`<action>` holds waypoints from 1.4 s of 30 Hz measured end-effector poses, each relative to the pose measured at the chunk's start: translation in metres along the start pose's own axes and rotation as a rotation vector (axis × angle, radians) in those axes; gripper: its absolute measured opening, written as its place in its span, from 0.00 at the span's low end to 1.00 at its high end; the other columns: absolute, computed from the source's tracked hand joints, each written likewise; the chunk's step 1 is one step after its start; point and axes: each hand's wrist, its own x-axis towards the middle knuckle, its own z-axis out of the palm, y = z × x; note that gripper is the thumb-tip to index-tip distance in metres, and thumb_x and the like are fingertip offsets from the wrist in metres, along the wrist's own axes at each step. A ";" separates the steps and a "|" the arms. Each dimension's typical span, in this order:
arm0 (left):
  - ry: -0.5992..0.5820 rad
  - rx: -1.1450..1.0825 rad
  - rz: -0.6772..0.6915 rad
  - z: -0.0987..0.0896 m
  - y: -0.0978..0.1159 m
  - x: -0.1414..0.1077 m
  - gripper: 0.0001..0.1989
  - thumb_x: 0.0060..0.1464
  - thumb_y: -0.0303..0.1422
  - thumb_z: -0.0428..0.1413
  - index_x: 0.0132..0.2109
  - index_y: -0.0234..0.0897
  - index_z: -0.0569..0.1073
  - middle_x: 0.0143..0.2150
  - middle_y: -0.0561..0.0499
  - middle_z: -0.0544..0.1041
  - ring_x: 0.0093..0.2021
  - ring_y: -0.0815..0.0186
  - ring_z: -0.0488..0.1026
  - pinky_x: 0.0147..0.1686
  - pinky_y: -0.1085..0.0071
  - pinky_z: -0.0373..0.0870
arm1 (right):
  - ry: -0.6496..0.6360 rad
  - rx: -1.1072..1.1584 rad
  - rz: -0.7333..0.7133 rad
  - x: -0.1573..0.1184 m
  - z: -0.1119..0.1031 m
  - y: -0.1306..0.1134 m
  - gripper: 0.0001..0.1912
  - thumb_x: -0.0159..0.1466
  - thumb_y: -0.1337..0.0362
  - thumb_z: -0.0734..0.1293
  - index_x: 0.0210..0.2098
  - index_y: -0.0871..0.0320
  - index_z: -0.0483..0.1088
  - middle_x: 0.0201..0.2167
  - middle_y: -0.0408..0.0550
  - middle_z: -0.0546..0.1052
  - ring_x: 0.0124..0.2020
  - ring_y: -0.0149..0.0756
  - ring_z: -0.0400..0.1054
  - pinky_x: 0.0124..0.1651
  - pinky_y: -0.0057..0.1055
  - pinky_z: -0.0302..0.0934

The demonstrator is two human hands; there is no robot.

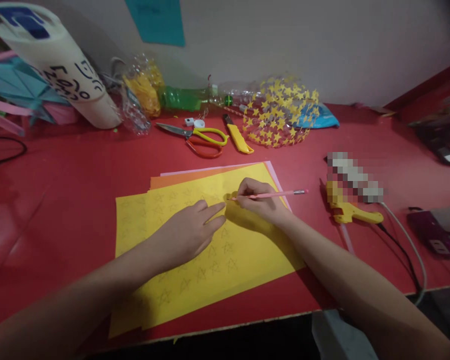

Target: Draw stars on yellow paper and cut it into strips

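Note:
My right hand (260,197) is closed around a pink pencil (281,194), its tip down on the upper middle of a yellow sheet (255,250). Rows of hand-drawn stars cover the sheet's left and middle parts. Flat on that sheet rests my left hand (189,230), fingers apart and pointing at the pencil tip, holding nothing. Under the top sheet lie more yellow paper, an orange sheet (163,183) and a pink sheet (268,166), whose edges show.
Behind the paper lie scissors (206,140), a yellow cutter (240,140), a green bottle (183,98) and yellow stars (279,112). A white tumbler (63,70) stands back left. Right are a yellow glue gun (348,211) and a corded power strip, partly pixelated.

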 end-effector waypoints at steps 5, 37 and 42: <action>-0.013 -0.003 -0.007 -0.001 0.000 0.000 0.14 0.59 0.24 0.48 0.50 0.32 0.73 0.60 0.40 0.71 0.43 0.58 0.68 0.39 0.63 0.70 | 0.043 -0.003 -0.014 0.000 0.002 0.001 0.07 0.55 0.66 0.63 0.23 0.55 0.59 0.20 0.38 0.63 0.22 0.27 0.53 0.26 0.28 0.48; -0.002 -0.019 -0.008 0.000 0.001 -0.001 0.13 0.59 0.24 0.50 0.50 0.31 0.72 0.60 0.38 0.71 0.43 0.55 0.69 0.39 0.61 0.71 | 0.097 -0.081 -0.035 0.003 -0.003 -0.001 0.10 0.51 0.70 0.62 0.21 0.54 0.54 0.18 0.37 0.59 0.22 0.27 0.50 0.25 0.29 0.44; -0.022 -0.020 -0.009 0.001 0.001 -0.001 0.14 0.60 0.24 0.49 0.51 0.30 0.72 0.60 0.37 0.71 0.44 0.55 0.69 0.39 0.60 0.70 | 0.089 -0.085 -0.027 0.002 -0.003 -0.001 0.09 0.51 0.71 0.61 0.21 0.54 0.54 0.18 0.37 0.59 0.21 0.28 0.50 0.25 0.29 0.44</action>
